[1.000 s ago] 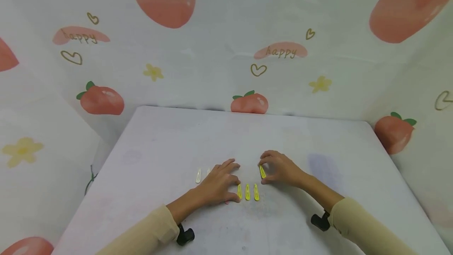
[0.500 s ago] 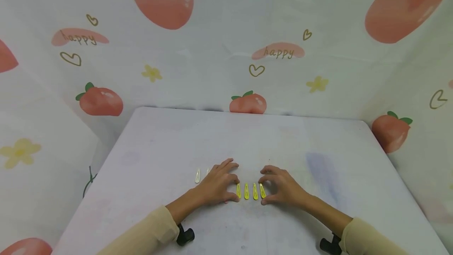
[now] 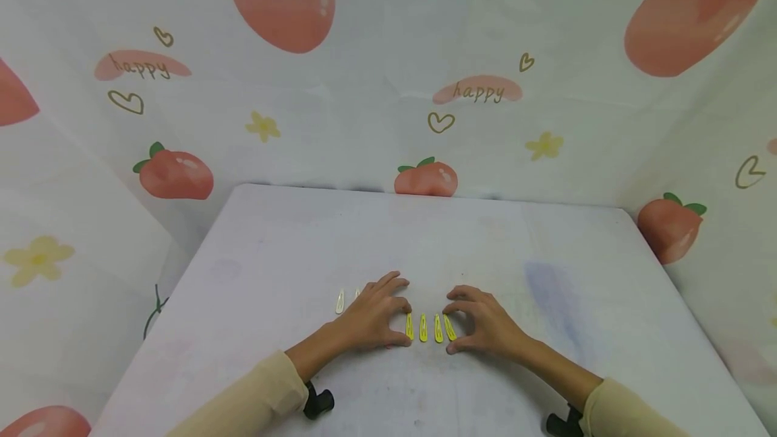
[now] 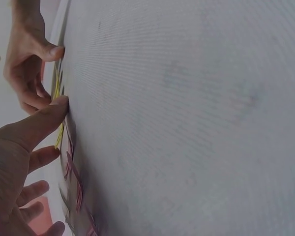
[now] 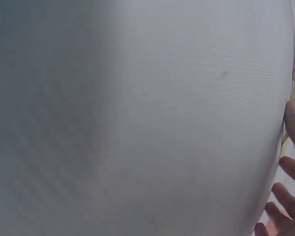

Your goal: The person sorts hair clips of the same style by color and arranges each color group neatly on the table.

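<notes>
Several yellow snap hair clips (image 3: pixel 423 328) lie side by side in a short row on the white table. My left hand (image 3: pixel 378 315) holds the leftmost yellow hair clip (image 3: pixel 409 327) by its two ends, between thumb and forefinger. At the other end of the row, my right hand (image 3: pixel 482 319) has thumb and forefinger at the ends of the rightmost yellow hair clip (image 3: pixel 450 328), which leans to the left at its top. Pink hair clips (image 4: pixel 77 184) show beneath the left hand in the left wrist view; the head view mostly hides them.
White hair clips (image 3: pixel 340 301) lie left of the left hand, partly covered by it. The white table (image 3: pixel 291 235) stretches to a fruit-patterned cloth (image 3: pixel 364 106) at the back and sides. Black wrist cameras (image 3: pixel 318 402) sit under both wrists.
The right hand has brought a yellow hair clip toward me, down to the right end of the row, and its top now leans further left. The left hand has stayed in place.
</notes>
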